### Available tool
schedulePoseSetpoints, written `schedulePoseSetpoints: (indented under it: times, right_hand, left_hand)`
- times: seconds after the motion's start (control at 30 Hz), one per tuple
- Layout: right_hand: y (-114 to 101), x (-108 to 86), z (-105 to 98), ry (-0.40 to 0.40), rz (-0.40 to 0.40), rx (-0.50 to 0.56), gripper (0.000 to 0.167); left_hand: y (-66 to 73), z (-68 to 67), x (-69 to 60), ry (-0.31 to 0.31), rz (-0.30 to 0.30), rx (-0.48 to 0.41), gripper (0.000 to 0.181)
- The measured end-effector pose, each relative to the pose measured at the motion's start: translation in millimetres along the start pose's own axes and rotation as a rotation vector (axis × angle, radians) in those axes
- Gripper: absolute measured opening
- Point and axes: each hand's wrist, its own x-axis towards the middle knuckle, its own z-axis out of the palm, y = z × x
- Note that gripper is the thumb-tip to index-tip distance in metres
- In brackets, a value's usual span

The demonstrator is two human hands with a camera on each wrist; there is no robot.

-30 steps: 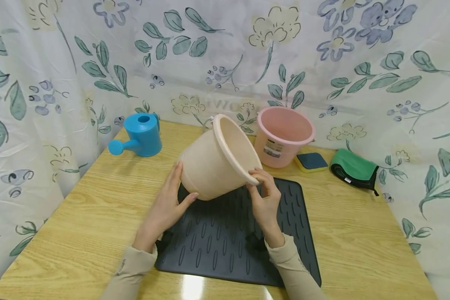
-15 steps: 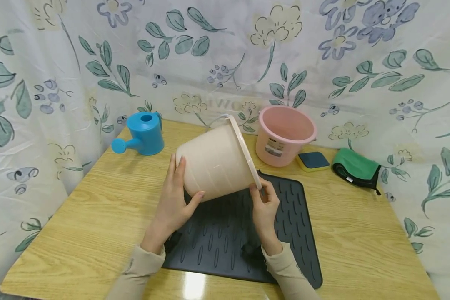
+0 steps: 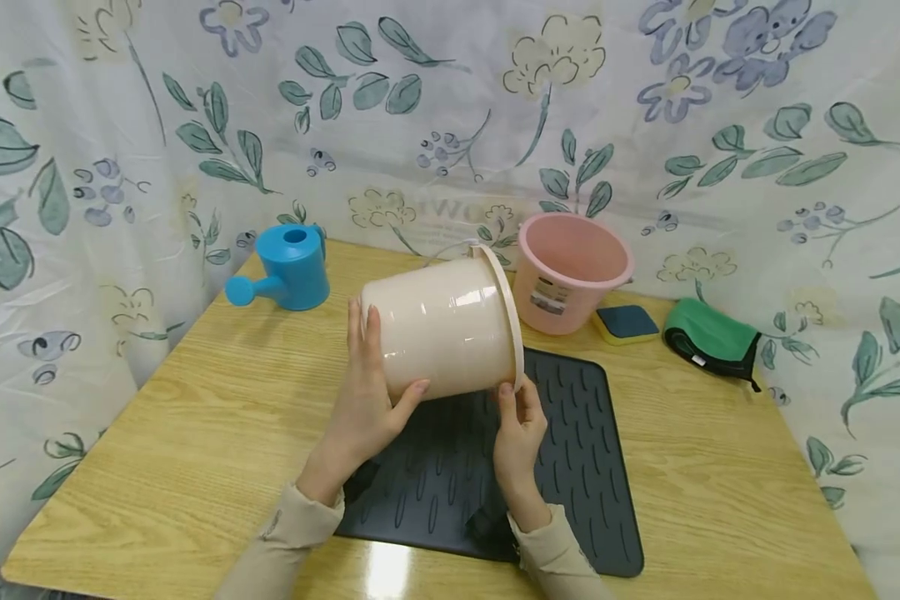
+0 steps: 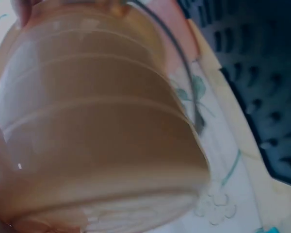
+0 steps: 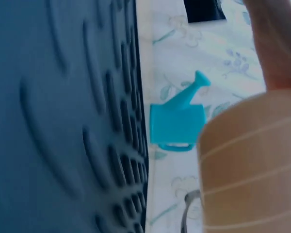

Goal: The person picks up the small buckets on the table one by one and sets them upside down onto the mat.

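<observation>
A cream bucket [image 3: 442, 325] lies tilted on its side in the air above a black ridged mat [image 3: 577, 450], its mouth turned to the right. My left hand [image 3: 363, 400] holds the base end, fingers along the bottom and thumb on the near side wall. At the lower edge of the rim, my right hand [image 3: 519, 433] pinches the bucket between thumb and fingers. The bucket's handle [image 4: 172, 43] hangs along the far side in the left wrist view. The inside of the bucket is hidden.
A blue watering can [image 3: 292, 267] stands at the back left of the wooden table [image 3: 195, 425]. Behind the bucket on the right are a pink bucket [image 3: 558, 304], a sponge [image 3: 626, 323] and a folded green cloth [image 3: 712, 333]. A floral curtain [image 3: 435, 100] hangs behind the table.
The bucket has turned so its mouth, visible a second ago, now faces away to the right and its side wall shows. Both hands have turned with it, keeping their holds.
</observation>
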Motion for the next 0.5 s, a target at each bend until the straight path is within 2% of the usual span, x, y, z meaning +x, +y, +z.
schedulePoseSetpoints:
  times: [0.1, 0.23, 0.5]
  right_hand:
    - [0.2, -4.3, 4.0, 0.009, 0.058, 0.091, 0.022]
    - [0.2, -7.9, 7.5, 0.022, 0.099, 0.186, 0.022]
    - [-1.6, -7.1, 7.5, 0.041, 0.123, 0.277, 0.025]
  left_hand:
    - [6.2, 1.7, 5.6, 0.029, 0.042, -0.007, 0.11]
    - [14.6, 3.6, 12.1, 0.051, 0.093, -0.028, 0.11]
    - [27.0, 11.6, 13.8, 0.038, 0.176, -0.013, 0.086]
